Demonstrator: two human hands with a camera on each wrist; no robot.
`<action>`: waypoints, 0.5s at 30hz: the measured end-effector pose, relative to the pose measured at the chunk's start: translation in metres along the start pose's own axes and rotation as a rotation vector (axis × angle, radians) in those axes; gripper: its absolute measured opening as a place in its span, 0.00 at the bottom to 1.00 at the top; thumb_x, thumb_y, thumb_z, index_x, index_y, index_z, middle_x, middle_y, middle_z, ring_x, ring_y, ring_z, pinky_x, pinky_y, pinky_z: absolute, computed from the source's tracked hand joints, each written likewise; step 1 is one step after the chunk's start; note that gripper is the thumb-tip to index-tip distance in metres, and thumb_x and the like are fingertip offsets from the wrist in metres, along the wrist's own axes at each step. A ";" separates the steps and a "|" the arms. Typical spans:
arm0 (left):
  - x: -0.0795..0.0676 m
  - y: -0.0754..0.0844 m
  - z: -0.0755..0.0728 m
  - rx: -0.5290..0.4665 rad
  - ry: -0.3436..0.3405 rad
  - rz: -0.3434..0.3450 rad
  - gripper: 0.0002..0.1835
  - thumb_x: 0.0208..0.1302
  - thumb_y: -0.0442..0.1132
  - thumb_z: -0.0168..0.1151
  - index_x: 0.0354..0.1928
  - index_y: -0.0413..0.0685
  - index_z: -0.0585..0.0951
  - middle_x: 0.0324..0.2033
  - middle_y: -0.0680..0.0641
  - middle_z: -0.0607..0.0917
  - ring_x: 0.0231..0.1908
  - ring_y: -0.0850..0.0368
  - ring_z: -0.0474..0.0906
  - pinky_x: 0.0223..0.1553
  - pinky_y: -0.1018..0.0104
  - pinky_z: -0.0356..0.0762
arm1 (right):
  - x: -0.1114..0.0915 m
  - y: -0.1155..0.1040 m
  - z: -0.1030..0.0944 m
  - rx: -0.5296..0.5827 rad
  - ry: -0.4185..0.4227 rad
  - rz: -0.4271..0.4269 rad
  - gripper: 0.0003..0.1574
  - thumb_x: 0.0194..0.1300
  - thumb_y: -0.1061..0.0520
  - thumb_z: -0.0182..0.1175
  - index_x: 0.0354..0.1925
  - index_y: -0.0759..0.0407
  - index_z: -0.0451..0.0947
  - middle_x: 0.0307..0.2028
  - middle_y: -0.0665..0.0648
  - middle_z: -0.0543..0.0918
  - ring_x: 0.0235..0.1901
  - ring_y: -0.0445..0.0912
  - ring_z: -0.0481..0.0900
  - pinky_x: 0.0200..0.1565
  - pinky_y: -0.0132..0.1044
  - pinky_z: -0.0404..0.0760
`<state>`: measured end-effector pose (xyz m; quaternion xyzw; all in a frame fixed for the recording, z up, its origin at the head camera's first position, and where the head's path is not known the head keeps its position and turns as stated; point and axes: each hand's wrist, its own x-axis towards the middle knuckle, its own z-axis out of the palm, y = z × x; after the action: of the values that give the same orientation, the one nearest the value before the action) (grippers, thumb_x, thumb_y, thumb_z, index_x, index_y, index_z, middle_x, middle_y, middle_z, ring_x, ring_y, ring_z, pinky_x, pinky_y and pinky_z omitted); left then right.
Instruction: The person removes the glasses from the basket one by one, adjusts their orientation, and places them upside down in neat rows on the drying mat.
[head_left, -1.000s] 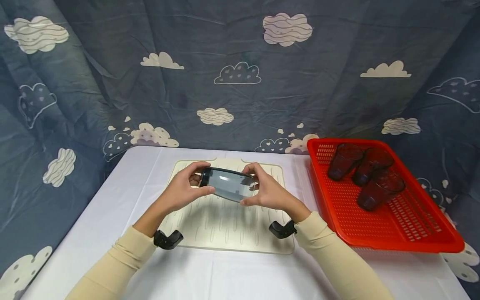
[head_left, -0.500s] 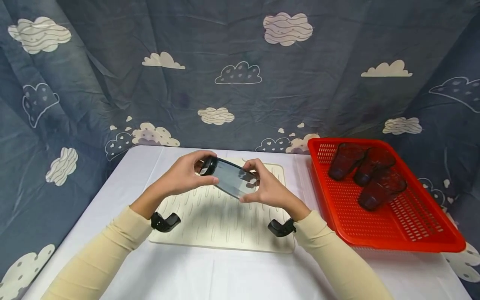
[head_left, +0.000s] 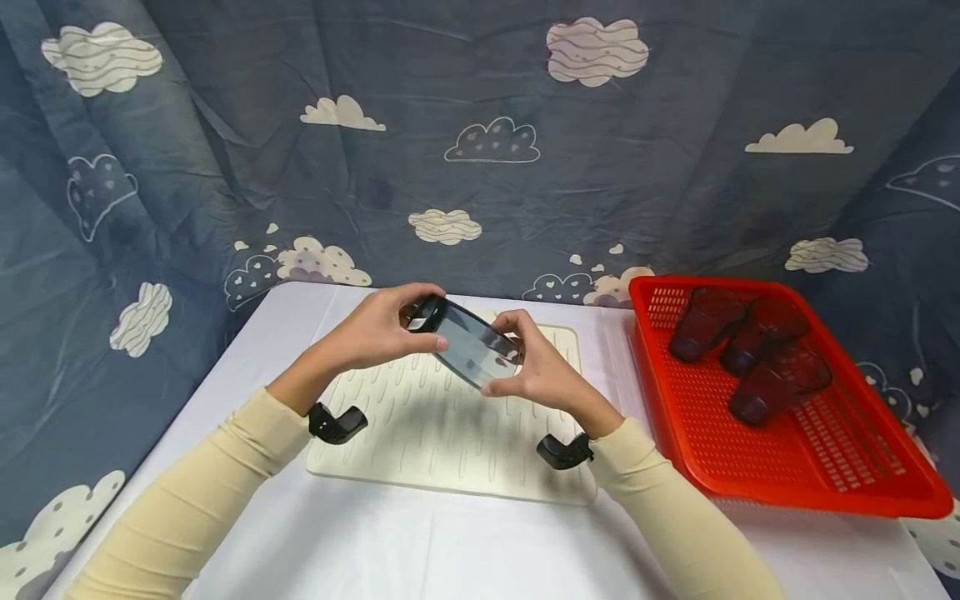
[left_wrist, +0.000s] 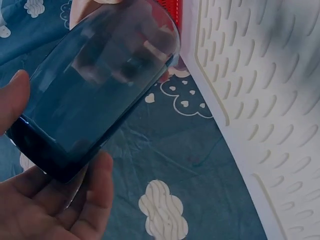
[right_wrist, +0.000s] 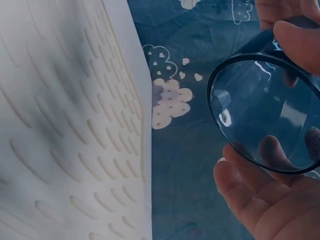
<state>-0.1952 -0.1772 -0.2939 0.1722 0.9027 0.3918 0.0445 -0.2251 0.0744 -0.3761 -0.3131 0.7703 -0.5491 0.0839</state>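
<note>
A dark, see-through drinking glass [head_left: 472,346] is held tilted in the air between both hands, over a cream ridged mat [head_left: 450,442]. My left hand [head_left: 382,327] grips its thick base, thumb on the near side and fingers behind, as the left wrist view shows on the glass [left_wrist: 100,85]. My right hand [head_left: 540,362] holds the rim end between thumb and fingers. In the right wrist view the open mouth of the glass [right_wrist: 260,112] faces the camera, the fingers [right_wrist: 250,195] curled at its rim.
To the right stands a red plastic basket [head_left: 697,462] with three similar glasses [head_left: 780,383] lying in it. A white cloth covers the table [head_left: 360,533]. Behind hangs a dark blue curtain [head_left: 480,83] with a cloud print. Each wrist carries a black camera mount [head_left: 337,423].
The base end of the glass has risen with my left hand, so the glass slopes more steeply down to the right. My right hand stays near its place. The head view shifted slightly.
</note>
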 end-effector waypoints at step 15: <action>0.005 0.021 -0.019 0.132 -0.026 0.046 0.30 0.56 0.46 0.73 0.61 0.52 0.77 0.44 0.46 0.84 0.36 0.54 0.79 0.38 0.62 0.79 | 0.008 -0.005 0.008 -0.001 0.013 0.003 0.50 0.47 0.67 0.76 0.60 0.58 0.55 0.57 0.62 0.69 0.54 0.57 0.76 0.49 0.43 0.77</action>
<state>-0.1983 -0.1756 -0.2651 0.2006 0.9217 0.3301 0.0356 -0.2261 0.0627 -0.3729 -0.3081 0.7717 -0.5506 0.0795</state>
